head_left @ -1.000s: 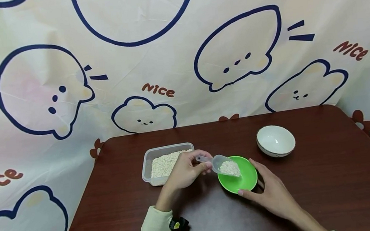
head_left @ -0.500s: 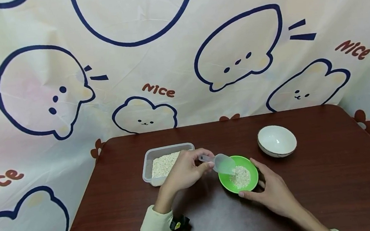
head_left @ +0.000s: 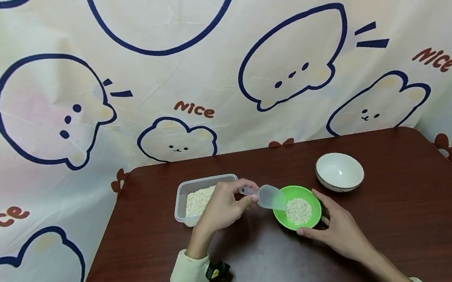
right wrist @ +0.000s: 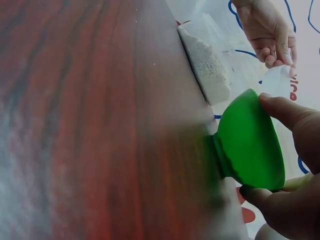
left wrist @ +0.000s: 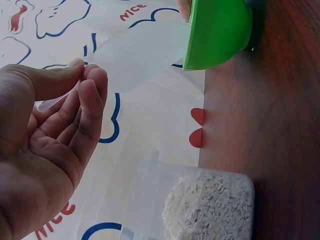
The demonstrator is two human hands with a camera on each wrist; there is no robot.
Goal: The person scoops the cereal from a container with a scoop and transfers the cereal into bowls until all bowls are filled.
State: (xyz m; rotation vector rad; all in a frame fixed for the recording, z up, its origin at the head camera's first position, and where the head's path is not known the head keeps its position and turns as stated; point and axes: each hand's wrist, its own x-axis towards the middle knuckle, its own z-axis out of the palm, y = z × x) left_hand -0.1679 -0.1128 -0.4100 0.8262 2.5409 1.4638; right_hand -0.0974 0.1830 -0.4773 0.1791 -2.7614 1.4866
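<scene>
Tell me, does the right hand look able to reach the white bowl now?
Probably yes: nothing visible stands between the right hand and the white bowl, though the hand grips the green bowl and must release it first.

The near bowl point(head_left: 299, 191) is bright green, its flakes point(head_left: 299, 212) cream, the scoop point(head_left: 270, 197) translucent whitish; navy outlines point(head_left: 163, 52) pattern the off-white far backdrop point(head_left: 219, 73).

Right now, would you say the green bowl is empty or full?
The green bowl is partly filled: pale flakes cover only its middle.
</scene>
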